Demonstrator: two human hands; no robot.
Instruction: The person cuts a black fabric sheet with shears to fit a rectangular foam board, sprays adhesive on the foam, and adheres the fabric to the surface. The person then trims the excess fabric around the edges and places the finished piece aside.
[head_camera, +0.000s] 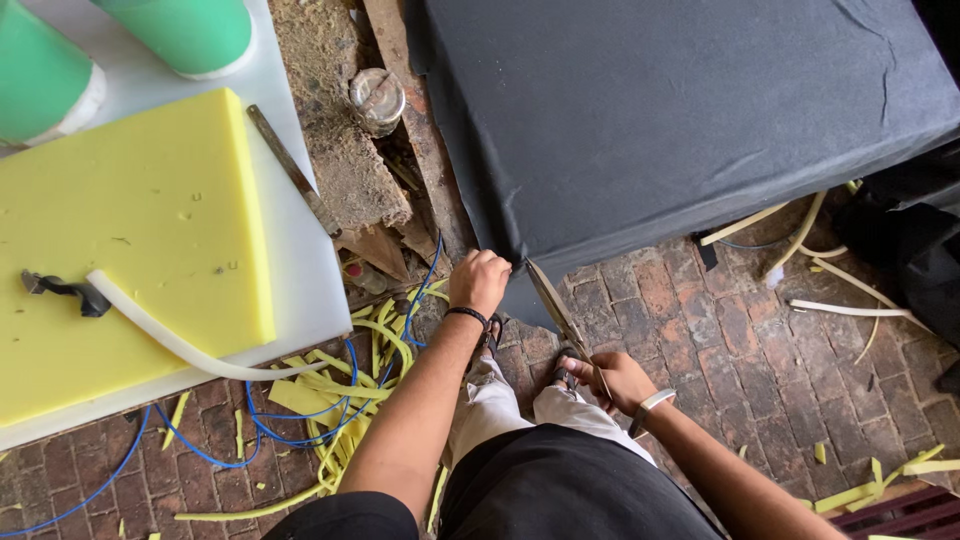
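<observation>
Left hand (479, 281) pinches the black cloth (680, 120) right at its near corner, pulling it taut so the blades bite clean. Right hand (618, 380), just below that corner, has its grip closed through the scissors (558, 315) handles, blades angled up into the cloth edge. Yellow foam (130, 240) sits on the desk (300, 270) well left of the corner, with foam strips (340, 390) littering the brick floor (740, 350) below it.

The cloth-covered block (690, 120) fills the upper right of the frame. At its lower left corner the left hand (479, 281) grips the cloth, with the scissors (558, 315) just right of it, running down to the right hand (618, 381) at lower centre. The foam slab (130, 240) lies on a board (300, 250) at the left, a hose (180, 345) across it. Foam strips (340, 390) and wire (300, 415) lie on the brick floor (740, 350) below the board.
</observation>
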